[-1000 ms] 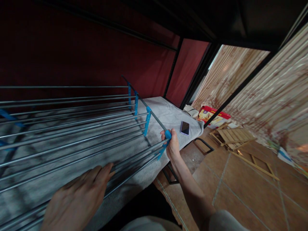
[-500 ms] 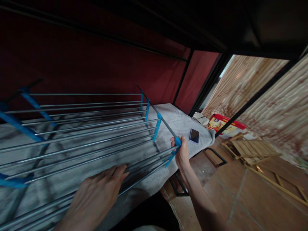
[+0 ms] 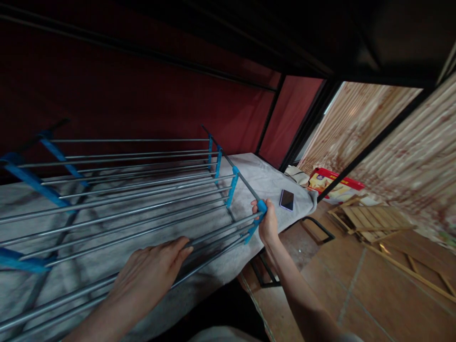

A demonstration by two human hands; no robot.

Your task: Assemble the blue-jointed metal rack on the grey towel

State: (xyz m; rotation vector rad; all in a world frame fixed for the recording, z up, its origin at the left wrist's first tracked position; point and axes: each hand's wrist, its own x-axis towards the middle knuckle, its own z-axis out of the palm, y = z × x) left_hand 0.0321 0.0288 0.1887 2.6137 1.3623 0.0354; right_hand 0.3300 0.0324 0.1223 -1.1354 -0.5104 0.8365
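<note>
A shoe rack of grey metal tubes [image 3: 153, 211] and blue plastic brackets [image 3: 232, 189] spans the view from the left edge to the centre. It rests on a grey cloth [image 3: 249, 164]. My right hand [image 3: 269, 224] is closed around the blue connector [image 3: 262, 206] at the near right corner, where a side tube meets the front tubes. To its left, my left hand [image 3: 155, 266] lies over the near front tube, fingers bent around it; their tips are hidden underneath. Several tubes run parallel between the brackets on either side.
A phone [image 3: 287, 200] lies on the cloth to the right of my right hand. Beyond the bed edge are a red and yellow box [image 3: 335, 183] and a folded wooden chair [image 3: 377, 221] on the tiled floor [image 3: 331, 280]. Black frame bars [image 3: 370, 137] cross overhead and right.
The rack's left end has shifted slightly to the right in view. Both hands keep their hold, with my left hand's fingertips slightly farther right.
</note>
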